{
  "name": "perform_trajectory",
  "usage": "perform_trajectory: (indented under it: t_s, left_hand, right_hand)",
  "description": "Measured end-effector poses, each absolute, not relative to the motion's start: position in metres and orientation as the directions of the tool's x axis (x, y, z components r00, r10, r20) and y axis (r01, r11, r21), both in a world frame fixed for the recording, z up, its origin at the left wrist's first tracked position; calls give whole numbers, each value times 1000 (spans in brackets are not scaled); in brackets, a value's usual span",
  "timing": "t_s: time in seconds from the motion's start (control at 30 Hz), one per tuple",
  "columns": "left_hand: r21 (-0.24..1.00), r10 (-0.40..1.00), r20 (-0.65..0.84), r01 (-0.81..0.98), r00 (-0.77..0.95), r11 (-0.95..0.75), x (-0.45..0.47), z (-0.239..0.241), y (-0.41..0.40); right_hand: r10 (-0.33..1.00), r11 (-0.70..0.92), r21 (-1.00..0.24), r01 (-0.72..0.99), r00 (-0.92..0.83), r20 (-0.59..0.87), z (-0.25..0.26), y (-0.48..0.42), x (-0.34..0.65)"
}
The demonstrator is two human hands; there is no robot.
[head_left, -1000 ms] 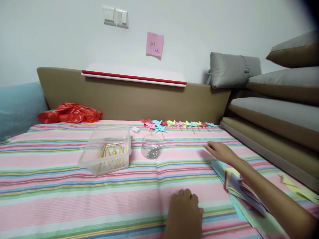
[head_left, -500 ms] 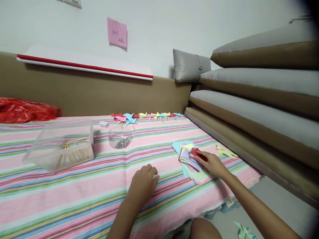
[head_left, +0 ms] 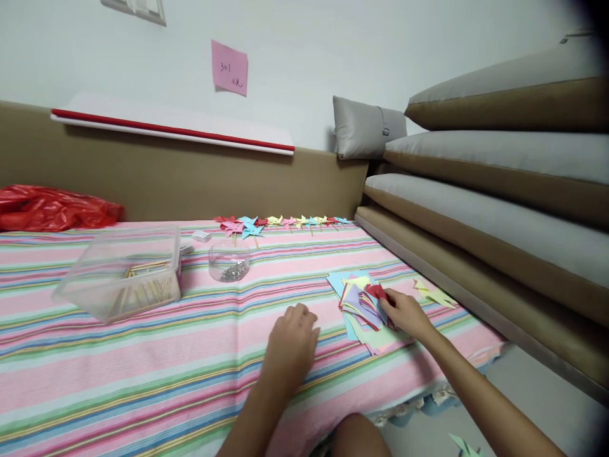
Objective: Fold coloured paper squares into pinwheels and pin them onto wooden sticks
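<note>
My right hand rests on a stack of coloured paper squares near the right edge of the striped cloth, its fingers pinched on a red sheet on top. My left hand lies knuckles up on the striped cloth a little left of the stack, fingers curled under with nothing visible in them.
A clear plastic box of wooden sticks and a small glass bowl of metal pins stand further back. A row of paper pinwheels lies along the far edge. Red plastic bag at left, stacked cushions at right, yellow scraps.
The view swung to the right and then steadied. My right hand drew back from the cloth onto the paper stack and closed on the red sheet; my left hand slid slightly forward.
</note>
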State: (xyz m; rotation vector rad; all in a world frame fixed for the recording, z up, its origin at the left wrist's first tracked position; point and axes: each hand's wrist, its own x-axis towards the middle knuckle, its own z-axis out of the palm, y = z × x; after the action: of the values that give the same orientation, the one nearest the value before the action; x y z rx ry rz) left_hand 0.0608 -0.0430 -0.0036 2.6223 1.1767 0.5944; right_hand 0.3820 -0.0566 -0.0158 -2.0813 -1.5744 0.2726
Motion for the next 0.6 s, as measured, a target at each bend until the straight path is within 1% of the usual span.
perform_trajectory:
  t_s: [0.07, 0.13, 0.17, 0.23, 0.3, 0.37, 0.47, 0.6]
  left_hand:
    - [332, 655, 371, 565, 658, -755, 88, -8, -57]
    - [289, 534, 422, 450, 732, -845, 119, -15, -69]
    - [254, 492, 436, 422, 754, -871, 136, -18, -73]
    - [194, 453, 434, 410, 779, -891, 168, -24, -76]
    - [136, 441, 424, 426, 791, -894, 197, -27, -73]
    - [96, 442, 378, 440, 814, -893, 221, -29, -68]
    - [104, 517, 282, 510, 809, -854, 240, -33, -62]
    - [139, 559, 258, 542, 788, -829, 244, -42, -60]
  right_hand:
    - [919, -225, -511, 829, 356, 172, -18, -53, 383]
    - [903, -240, -535, 810, 389, 183, -19, -49, 389]
    - [899, -239, -552, 799, 397, 184, -19, -48, 393]
    - [900, -224, -593, 773, 397, 178, -18, -45, 402]
    - [909, -204, -633, 747, 385, 162, -17, -43, 411]
    - [920, -187, -671, 718, 367, 136, -16, -40, 419]
    - [931, -174, -720, 672, 350, 101, -14, -36, 426]
    - [932, -176, -764, 620, 355, 74, -13, -32, 435]
